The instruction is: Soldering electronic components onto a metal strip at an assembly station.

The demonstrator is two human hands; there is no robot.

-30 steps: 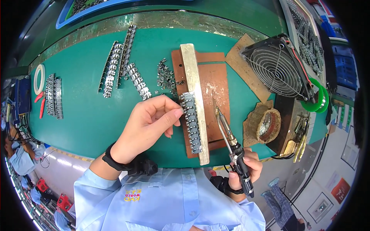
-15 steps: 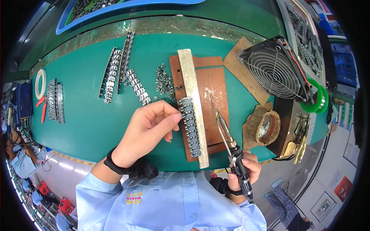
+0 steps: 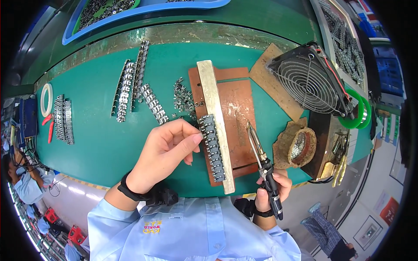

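Observation:
My left hand [image 3: 167, 150] rests its fingertips against a row of small dark metal components [image 3: 212, 148] lined up along a pale metal bar [image 3: 215, 122] on a brown board [image 3: 237, 113]. The hand pinches or presses the row's upper left edge. My right hand [image 3: 272, 189] grips a black-handled soldering iron [image 3: 261, 156], its tip raised over the board just right of the bar. A loose pile of small metal parts [image 3: 183, 98] lies left of the bar's upper end.
Strips of assembled parts [image 3: 133, 87] lie on the green mat, more [image 3: 63, 119] at far left beside a tape roll [image 3: 45, 100] and red cutters [image 3: 50, 128]. A fan [image 3: 311, 80], a tip-cleaner pot [image 3: 300, 148] and a green solder spool [image 3: 359, 113] stand right. A blue tray [image 3: 143, 11] sits behind.
My left hand has shifted slightly along the component row, fingers now stretched flatter against it. The soldering iron has stayed almost still.

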